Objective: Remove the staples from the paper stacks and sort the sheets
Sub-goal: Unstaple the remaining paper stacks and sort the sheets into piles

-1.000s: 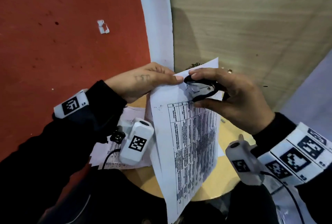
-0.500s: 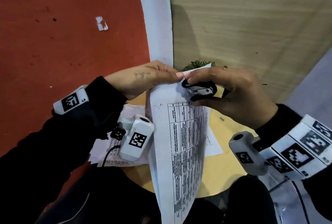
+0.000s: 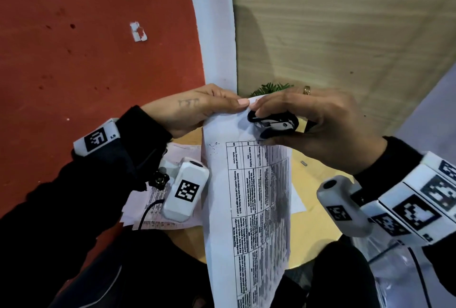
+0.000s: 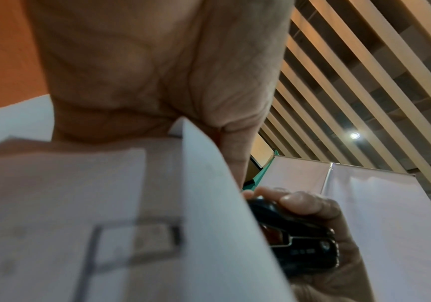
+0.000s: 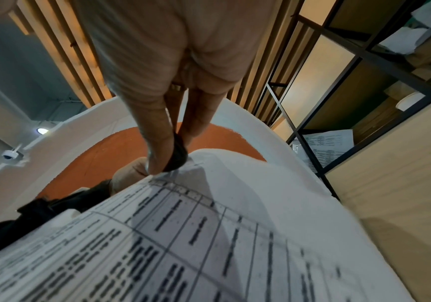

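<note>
A stapled stack of white printed sheets (image 3: pixel 256 204) hangs in the air in front of me, its table of text facing up. My left hand (image 3: pixel 197 110) pinches the stack's top corner. My right hand (image 3: pixel 318 125) grips a black staple remover (image 3: pixel 274 124) whose jaws bite at the top edge of the stack. The left wrist view shows the paper's underside (image 4: pixel 131 224) and the staple remover (image 4: pixel 300 241) in the right hand. From the right wrist, fingers (image 5: pixel 157 139) squeeze the staple remover (image 5: pixel 177 155) against the paper (image 5: pixel 209 235). The staple itself is hidden.
A round yellow table (image 3: pixel 313 221) lies below, with loose printed sheets (image 3: pixel 153 199) on its left side and a small pulled staple (image 3: pixel 303 163) near the middle. A red and white wall (image 3: pixel 74 48) and a wooden panel (image 3: pixel 345 36) stand behind.
Both hands and the stack have risen slightly and drawn closer together. The staple remover has closed further onto the stack's top edge.
</note>
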A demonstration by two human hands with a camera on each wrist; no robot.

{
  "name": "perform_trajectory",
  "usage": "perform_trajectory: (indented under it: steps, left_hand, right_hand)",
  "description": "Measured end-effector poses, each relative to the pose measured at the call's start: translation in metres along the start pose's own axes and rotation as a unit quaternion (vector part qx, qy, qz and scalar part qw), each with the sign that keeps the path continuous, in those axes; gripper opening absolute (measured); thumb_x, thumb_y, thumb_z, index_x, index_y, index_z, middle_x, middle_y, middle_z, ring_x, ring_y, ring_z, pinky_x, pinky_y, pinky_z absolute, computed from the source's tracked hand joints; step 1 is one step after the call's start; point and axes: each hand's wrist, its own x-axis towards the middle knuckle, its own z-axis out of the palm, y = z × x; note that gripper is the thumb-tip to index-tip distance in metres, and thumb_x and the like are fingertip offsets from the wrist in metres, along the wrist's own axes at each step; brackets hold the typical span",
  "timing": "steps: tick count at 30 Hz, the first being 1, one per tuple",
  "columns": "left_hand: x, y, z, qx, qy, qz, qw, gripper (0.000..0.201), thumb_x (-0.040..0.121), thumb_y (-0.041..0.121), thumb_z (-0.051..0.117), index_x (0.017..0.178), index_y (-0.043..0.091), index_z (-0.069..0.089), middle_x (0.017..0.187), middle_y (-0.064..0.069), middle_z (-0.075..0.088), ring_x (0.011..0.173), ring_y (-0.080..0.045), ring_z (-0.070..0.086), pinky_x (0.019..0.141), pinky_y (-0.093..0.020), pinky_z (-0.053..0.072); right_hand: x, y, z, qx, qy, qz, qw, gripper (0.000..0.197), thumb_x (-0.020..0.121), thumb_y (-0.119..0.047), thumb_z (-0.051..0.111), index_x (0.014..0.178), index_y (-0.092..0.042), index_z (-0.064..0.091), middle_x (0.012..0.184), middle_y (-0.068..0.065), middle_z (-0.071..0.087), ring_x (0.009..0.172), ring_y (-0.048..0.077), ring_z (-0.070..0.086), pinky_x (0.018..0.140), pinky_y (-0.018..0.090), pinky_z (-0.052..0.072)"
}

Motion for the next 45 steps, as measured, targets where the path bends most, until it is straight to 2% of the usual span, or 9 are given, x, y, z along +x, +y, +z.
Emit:
perform_trajectory:
  steps: [6, 11, 16, 24, 28, 30, 34, 39, 45]
  left_hand:
    - [-0.0004, -0.0006, -0.0008, 0.006, 0.005, -0.005, 1.000, 0.045, 0.083, 0.022, 0.051, 0.104, -0.017, 0.058, 0.100, -0.030, 0.062, 0.083, -0.034, 0.056, 0.069, -0.032, 0.048]
    - [0.0000, -0.0019, -0.0037, -0.002, -0.010, -0.014, 1.000, 0.035, 0.082, 0.022, 0.053, 0.096, -0.008, 0.066, 0.086, -0.014, 0.072, 0.071, -0.021, 0.067, 0.067, -0.025, 0.054]
    - [-0.0021, -0.0010, -0.0052, -0.003, -0.015, 0.001, 1.000, 0.040, 0.074, 0.025, 0.073, 0.093, -0.009, 0.066, 0.089, -0.016, 0.071, 0.074, -0.022, 0.067, 0.069, -0.025, 0.054]
    - [-0.0004, 0.0004, -0.0023, -0.048, -0.038, -0.011, 0.998, 0.031, 0.064, 0.026, 0.063, 0.077, 0.001, 0.075, 0.077, -0.008, 0.073, 0.065, -0.014, 0.069, 0.061, -0.019, 0.053]
    - [0.0005, -0.0019, -0.0053, -0.027, -0.035, -0.026, 0.999, 0.026, 0.078, 0.011, 0.066, 0.094, -0.008, 0.067, 0.087, -0.014, 0.073, 0.075, -0.021, 0.069, 0.072, -0.027, 0.056]
    - [0.0005, -0.0020, -0.0060, -0.037, -0.028, -0.035, 0.998, 0.033, 0.081, 0.017, 0.054, 0.096, -0.009, 0.065, 0.088, -0.014, 0.073, 0.075, -0.021, 0.069, 0.073, -0.026, 0.056]
    - [-0.0011, 0.0004, -0.0060, -0.028, -0.029, -0.033, 0.999, 0.037, 0.081, 0.018, 0.064, 0.103, -0.012, 0.063, 0.097, -0.022, 0.069, 0.081, -0.026, 0.068, 0.076, -0.028, 0.055]
    - [-0.0015, 0.0025, -0.0029, -0.023, -0.031, -0.031, 0.999, 0.037, 0.081, 0.018, 0.052, 0.099, -0.013, 0.063, 0.088, -0.014, 0.072, 0.074, -0.020, 0.068, 0.070, -0.023, 0.056]
    - [-0.0049, 0.0059, -0.0004, -0.025, -0.035, -0.026, 0.999, 0.033, 0.085, 0.015, 0.061, 0.100, -0.014, 0.061, 0.083, -0.011, 0.073, 0.069, -0.016, 0.068, 0.066, -0.021, 0.055]
  right_hand:
    - [-0.0001, -0.0015, -0.0025, 0.011, -0.008, 0.012, 1.000, 0.034, 0.068, -0.013, 0.080, 0.098, -0.002, 0.069, 0.103, 0.000, 0.067, 0.094, 0.020, 0.067, 0.080, 0.042, 0.054]
    - [0.0010, -0.0022, -0.0023, -0.004, -0.016, 0.008, 1.000, 0.032, 0.069, -0.016, 0.079, 0.097, -0.003, 0.070, 0.101, -0.002, 0.067, 0.094, 0.020, 0.067, 0.078, 0.042, 0.053]
    - [0.0034, -0.0018, -0.0018, -0.004, -0.022, 0.000, 1.000, 0.031, 0.069, -0.014, 0.078, 0.096, -0.002, 0.070, 0.099, 0.006, 0.070, 0.090, 0.025, 0.068, 0.074, 0.043, 0.054]
    - [0.0058, -0.0034, -0.0093, 0.032, -0.044, 0.007, 0.998, 0.036, 0.067, -0.012, 0.079, 0.100, -0.001, 0.069, 0.105, 0.005, 0.068, 0.098, 0.017, 0.066, 0.082, 0.038, 0.053]
    - [0.0024, -0.0015, -0.0103, 0.030, -0.036, 0.013, 0.999, 0.038, 0.065, -0.010, 0.081, 0.099, -0.001, 0.069, 0.106, 0.006, 0.069, 0.100, 0.018, 0.067, 0.082, 0.042, 0.054]
    - [0.0015, -0.0023, -0.0100, 0.032, -0.032, 0.017, 0.999, 0.039, 0.064, -0.013, 0.081, 0.100, -0.002, 0.069, 0.107, 0.005, 0.068, 0.100, 0.017, 0.066, 0.083, 0.041, 0.054]
    - [0.0017, -0.0035, -0.0082, 0.037, -0.029, 0.015, 0.999, 0.038, 0.065, -0.014, 0.080, 0.099, -0.002, 0.069, 0.105, 0.005, 0.069, 0.098, 0.018, 0.067, 0.082, 0.041, 0.054]
    - [0.0039, -0.0045, -0.0064, 0.001, -0.038, 0.005, 0.999, 0.035, 0.066, -0.017, 0.079, 0.097, -0.003, 0.071, 0.102, 0.005, 0.070, 0.094, 0.018, 0.068, 0.078, 0.041, 0.054]
    - [0.0049, -0.0053, -0.0095, 0.005, -0.036, -0.006, 0.999, 0.035, 0.066, -0.017, 0.079, 0.096, -0.001, 0.070, 0.102, 0.006, 0.070, 0.094, 0.020, 0.069, 0.076, 0.042, 0.055]
